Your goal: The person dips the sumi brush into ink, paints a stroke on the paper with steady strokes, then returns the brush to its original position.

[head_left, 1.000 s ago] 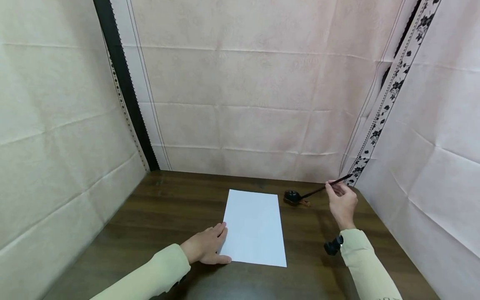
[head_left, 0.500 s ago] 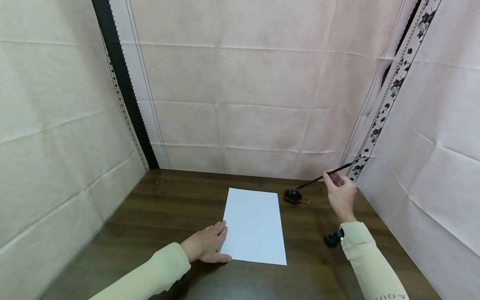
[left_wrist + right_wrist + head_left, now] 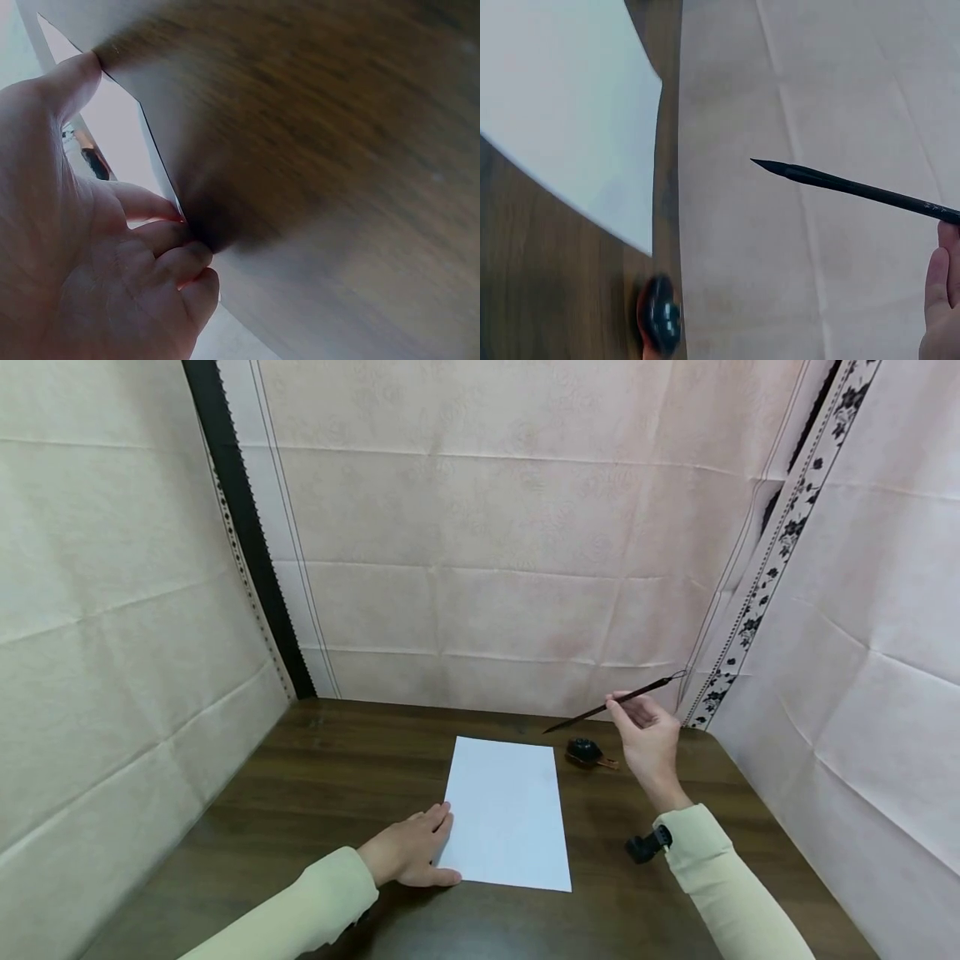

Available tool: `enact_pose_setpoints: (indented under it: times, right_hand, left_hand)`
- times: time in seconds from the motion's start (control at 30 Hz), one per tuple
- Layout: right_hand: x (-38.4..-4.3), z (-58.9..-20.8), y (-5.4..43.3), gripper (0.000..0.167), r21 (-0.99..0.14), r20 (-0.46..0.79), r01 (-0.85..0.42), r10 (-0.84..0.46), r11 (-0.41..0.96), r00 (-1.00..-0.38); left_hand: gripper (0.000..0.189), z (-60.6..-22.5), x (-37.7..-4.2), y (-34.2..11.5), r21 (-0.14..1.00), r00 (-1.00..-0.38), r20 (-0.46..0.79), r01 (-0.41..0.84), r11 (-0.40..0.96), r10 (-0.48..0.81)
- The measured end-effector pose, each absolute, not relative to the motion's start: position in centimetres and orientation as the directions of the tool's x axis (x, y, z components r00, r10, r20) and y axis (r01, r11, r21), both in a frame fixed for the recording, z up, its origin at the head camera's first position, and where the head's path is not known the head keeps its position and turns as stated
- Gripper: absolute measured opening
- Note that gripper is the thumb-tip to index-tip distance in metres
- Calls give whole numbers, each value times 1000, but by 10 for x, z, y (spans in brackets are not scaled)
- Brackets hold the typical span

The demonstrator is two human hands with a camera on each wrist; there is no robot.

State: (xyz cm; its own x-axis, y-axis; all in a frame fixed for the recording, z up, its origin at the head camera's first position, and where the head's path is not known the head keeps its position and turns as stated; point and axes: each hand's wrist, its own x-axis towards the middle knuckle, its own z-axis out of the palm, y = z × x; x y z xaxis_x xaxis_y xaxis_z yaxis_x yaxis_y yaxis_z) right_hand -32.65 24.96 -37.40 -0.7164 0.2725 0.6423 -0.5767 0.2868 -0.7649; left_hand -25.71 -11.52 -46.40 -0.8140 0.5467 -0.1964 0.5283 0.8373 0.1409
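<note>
My right hand (image 3: 649, 745) pinches a dark ink brush (image 3: 592, 712) by its shaft. The brush slants, its pointed black tip in the air near the far right corner of a white sheet of paper (image 3: 510, 814). In the right wrist view the brush (image 3: 855, 189) shows a dark, pointed tip. Just right of the sheet, below the brush, stands a small black, glossy ink pot (image 3: 585, 752) with a brown piece at its side. My left hand (image 3: 412, 850) rests with extended fingers on the sheet's left edge, thumb at the near left corner; the left wrist view shows its palm side (image 3: 97, 225).
The brown wooden table (image 3: 315, 793) carries the sheet and pot. Pale cloth (image 3: 480, 543) hangs behind the table and along both sides, with a black strip at the left corner and a floral border (image 3: 757, 602) at the right. A black wrist device (image 3: 648, 845) sits on the right wrist.
The brush has lifted from the ink pot and moved left with my right hand, its tip now over by the sheet's far right corner. My left hand and the sheet stay in place.
</note>
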Motion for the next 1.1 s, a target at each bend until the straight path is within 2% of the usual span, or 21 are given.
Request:
enact_pose_setpoints:
  times: [0.1,0.53,1.1]
  right_hand:
    - [-323,-374,237,20,-769,637,-585,239,257,-733]
    - [-321,-381,199,13,-738,674,-667,159,104,-721]
    - [-318,-412,168,17,-782,623,-615,102,103,-775]
  left_hand:
    - [98,-464,-257,-116,144,-815,-198,525,839,544]
    - [98,-466,-259,-115,130,-817,-204,523,842,539]
    - [98,-463,-258,-114,122,-815,-207,527,841,541]
